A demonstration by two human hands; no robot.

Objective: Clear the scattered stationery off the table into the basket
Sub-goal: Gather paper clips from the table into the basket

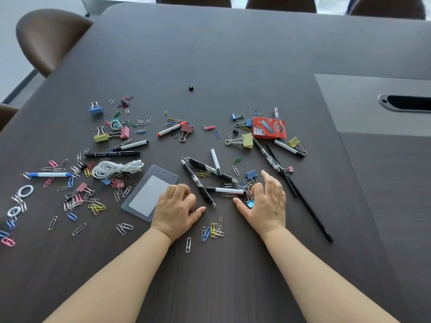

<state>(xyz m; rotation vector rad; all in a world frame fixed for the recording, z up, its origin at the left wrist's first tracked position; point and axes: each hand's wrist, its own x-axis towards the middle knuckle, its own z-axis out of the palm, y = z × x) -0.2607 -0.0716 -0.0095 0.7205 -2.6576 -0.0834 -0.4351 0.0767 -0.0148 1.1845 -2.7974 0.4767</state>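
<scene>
I see the dark wood-grain table [233, 54] lying bare across its far half, with stationery scattered over the near half. My left hand [176, 209] curls fingers-together beside the clear plastic badge holder [149, 194]; I can't tell what it pinches. My right hand [264, 203] spreads over a heap of coloured paper clips [247, 186]. The red staple box [268, 128] has print too small to read.

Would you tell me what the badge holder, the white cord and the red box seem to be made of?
Badge holder: clear, glossy plastic, since the table shows through its edges. White cord: likely soft rubber or plastic sheathing, smooth and loosely coiled. Red box: probably printed cardboard, with folded edges and a slight sheen.
</scene>
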